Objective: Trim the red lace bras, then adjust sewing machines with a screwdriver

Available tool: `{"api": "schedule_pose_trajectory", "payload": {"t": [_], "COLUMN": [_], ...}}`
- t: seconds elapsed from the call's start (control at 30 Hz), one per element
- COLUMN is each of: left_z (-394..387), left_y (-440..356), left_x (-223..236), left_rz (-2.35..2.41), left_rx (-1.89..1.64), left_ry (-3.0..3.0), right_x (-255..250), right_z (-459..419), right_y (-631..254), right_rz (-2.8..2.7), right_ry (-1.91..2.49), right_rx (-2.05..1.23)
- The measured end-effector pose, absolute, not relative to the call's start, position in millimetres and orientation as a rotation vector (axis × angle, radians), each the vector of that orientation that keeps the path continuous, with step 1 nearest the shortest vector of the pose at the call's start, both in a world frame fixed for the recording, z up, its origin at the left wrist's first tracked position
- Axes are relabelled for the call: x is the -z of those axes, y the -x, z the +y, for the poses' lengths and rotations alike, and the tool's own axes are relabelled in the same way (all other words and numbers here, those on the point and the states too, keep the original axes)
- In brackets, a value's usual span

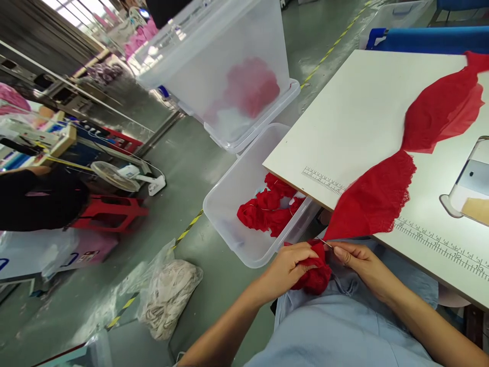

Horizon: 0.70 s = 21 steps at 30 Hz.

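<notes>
My left hand (pixel 291 265) is closed around a bunched piece of red lace fabric (pixel 315 275) held over my lap. My right hand (pixel 357 261) pinches the same fabric at its upper edge, close to a thin thread or pin (pixel 324 242). From there a long strip of red lace (pixel 376 196) runs up over the edge of the white sewing table (pixel 355 117) toward its far right corner.
A clear bin (pixel 233 214) with several red lace pieces stands on the floor beside the table. A second clear bin (pixel 229 66) sits tilted on a lid behind it. A sewing machine base (pixel 471 186) is at right. A bag of pale fabric (pixel 170 293) lies on the floor.
</notes>
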State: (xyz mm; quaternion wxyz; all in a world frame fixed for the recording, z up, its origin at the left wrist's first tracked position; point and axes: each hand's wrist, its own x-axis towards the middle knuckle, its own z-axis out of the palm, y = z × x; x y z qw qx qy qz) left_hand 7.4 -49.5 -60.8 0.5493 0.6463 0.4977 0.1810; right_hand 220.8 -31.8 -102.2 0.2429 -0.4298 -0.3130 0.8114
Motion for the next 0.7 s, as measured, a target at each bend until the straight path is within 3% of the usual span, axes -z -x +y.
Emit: {"api": "schedule_pose_trajectory", "payload": {"t": [0.17,0.23,0.3,0.4,0.47,0.6,0.7], "left_z": [-46.5,-44.3,-42.1,-39.5,-36.1,-4.0,56.8], "left_y": [-7.6,-7.8,-7.9,-5.9,-3.1,-9.5,-52.2], "left_x": [60.3,58.8,55.9,47.7,37.5,-1.9,-41.7], "left_rz": [1.172,1.182,1.187,1.097,1.009,0.870,0.877], "left_rx": [-0.398,-0.381,-0.356,-0.333,-0.326,-0.410,-0.650], "left_ry": [-1.521,-1.531,-1.551,-1.593,-1.648,-1.819,-1.912], "right_x": [101.9,91.8,77.0,60.9,60.8,68.3,54.8], "right_z": [-37.7,-42.7,-45.2,-39.2,-29.7,-20.5,-41.3], "right_y": [-221.8,-235.8,-259.1,-302.1,-327.6,-350.1,-337.9], "right_rz": [-0.991,-1.313,-1.745,-2.158,-2.267,-2.271,-2.176], "right_ry": [1.214,1.251,1.294,1.446,1.576,1.672,1.515], "right_rx": [-2.166,-1.952,-1.415,-0.302,0.145,0.361,0.106]}}
